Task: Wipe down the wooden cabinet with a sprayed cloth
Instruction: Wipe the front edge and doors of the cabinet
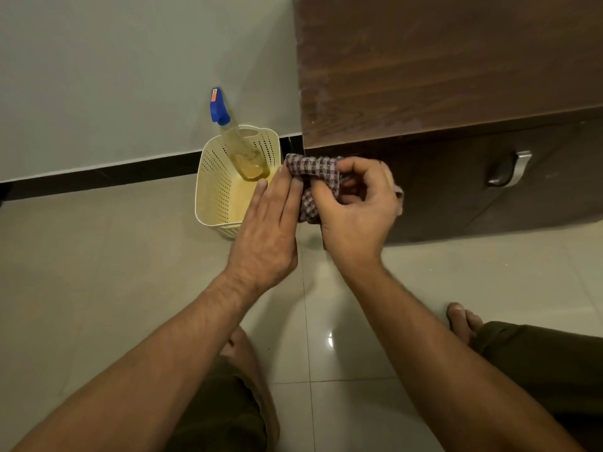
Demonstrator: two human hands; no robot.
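Note:
A dark wooden cabinet [440, 70] fills the upper right, its top dusty and a metal handle [509, 169] on its front. In front of its lower left corner I hold a bunched checked cloth [313, 177] between both hands. My right hand [355, 210] is curled around the cloth's right side. My left hand [267, 230] has its fingers stretched flat and pinches the cloth's left edge. A clear spray bottle [238, 145] with a blue trigger head leans inside a cream perforated basket [212, 184] just left of the hands.
The basket stands on pale glossy floor tiles against a grey wall with a black skirting strip [98, 176]. My bare feet [463, 321] and dark trouser legs show at the bottom, near the cabinet's base.

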